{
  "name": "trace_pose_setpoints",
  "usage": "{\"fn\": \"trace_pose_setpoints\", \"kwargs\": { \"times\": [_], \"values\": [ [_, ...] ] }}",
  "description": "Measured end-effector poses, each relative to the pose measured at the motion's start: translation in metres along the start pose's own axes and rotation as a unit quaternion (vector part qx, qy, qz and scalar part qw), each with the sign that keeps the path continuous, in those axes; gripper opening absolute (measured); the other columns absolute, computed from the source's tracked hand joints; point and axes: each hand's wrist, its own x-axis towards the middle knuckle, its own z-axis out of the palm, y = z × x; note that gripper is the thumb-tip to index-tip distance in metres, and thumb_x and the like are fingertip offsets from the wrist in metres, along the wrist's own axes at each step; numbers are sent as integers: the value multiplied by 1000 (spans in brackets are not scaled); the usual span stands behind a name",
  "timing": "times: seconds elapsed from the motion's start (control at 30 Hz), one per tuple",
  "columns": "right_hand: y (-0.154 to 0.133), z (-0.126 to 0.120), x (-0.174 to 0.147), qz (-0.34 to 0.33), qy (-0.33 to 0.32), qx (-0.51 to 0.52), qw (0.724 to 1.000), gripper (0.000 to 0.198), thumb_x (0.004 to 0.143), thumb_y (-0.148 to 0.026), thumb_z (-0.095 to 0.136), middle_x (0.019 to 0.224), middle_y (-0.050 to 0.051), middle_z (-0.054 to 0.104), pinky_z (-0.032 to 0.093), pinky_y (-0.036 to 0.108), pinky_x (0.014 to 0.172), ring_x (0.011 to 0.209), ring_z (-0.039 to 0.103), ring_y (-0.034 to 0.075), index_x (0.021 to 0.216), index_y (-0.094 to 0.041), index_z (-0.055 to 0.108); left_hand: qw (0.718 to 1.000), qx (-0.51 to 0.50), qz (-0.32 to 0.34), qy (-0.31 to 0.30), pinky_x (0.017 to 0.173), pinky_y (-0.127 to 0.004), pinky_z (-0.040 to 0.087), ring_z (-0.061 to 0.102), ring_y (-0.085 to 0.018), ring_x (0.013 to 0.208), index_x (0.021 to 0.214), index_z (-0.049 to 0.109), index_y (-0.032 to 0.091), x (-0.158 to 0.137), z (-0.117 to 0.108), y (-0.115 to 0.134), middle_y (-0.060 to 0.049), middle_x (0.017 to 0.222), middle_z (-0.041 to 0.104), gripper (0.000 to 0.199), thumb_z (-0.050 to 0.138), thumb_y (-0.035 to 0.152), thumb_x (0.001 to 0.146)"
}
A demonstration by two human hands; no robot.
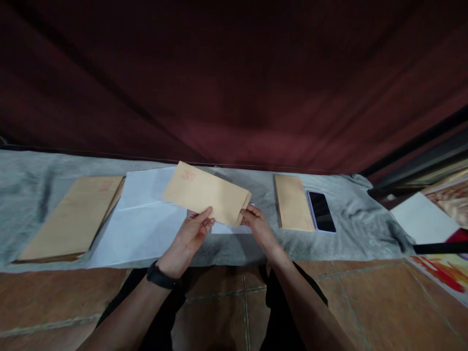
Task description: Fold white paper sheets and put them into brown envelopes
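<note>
A tan paper envelope [208, 192] with small red print at its upper left corner is held tilted over the grey cloth. My left hand [192, 235] pinches its lower edge between thumb and fingers. At the right end, by the flap, my right hand [255, 222] grips the envelope's lower corner. Below it lies a small white paper [230, 229], partly hidden by the envelope and hands. To the left are large white sheets [146, 224], which the envelope's left end overlaps in view.
A stack of larger tan envelopes [73, 214] lies at the far left. Smaller tan envelopes [294, 202] rest on the right beside a phone [322, 212] with a dark screen. Grey cloth [351, 209] covers the narrow surface; a dark red curtain [234, 97] hangs behind it.
</note>
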Motion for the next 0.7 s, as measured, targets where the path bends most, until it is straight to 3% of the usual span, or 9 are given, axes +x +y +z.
{"fn": "trace_pose_setpoints", "kwargs": {
  "times": [0.2,0.37,0.5,0.6,0.7],
  "values": [
    [-9,-1,-3,41,15,58,997,28,72,-41,78,85,1,81,60,31,69,77,77,22,94,-24,74,999,3,-29,-19,53,-18,53,66,-9,60,82,67,17,5,-3,5,2,77,73,31,84,-4,67],
    [-9,-4,1,7,52,47,998,34,69,-43,83,89,0,82,60,32,77,89,77,23,94,-23,74,995,46,-49,-70,55,-20,53,66,-10,61,80,71,15,-1,-5,1,0,80,75,33,94,7,58],
    [-9,-4,3,-47,73,7,996,27,65,-37,85,88,-1,82,58,37,89,95,75,24,87,-24,75,985,124,-52,-110,57,-22,52,68,-13,65,79,74,16,-8,-6,-1,-3,81,77,33,98,20,57],
    [-14,-6,4,-72,87,-23,993,20,64,-38,83,80,-2,81,59,39,87,88,75,24,77,-25,74,943,260,-49,-200,58,-22,51,69,-15,66,79,78,16,-15,-7,-2,-7,78,77,30,94,37,65],
    [-19,-11,3,-66,86,-9,994,21,65,-41,82,77,-2,80,60,39,84,86,75,25,75,-25,74,860,394,-37,-321,57,-25,50,63,-15,57,70,76,19,-26,-6,-5,-5,66,72,29,86,46,75]
  ]
}}
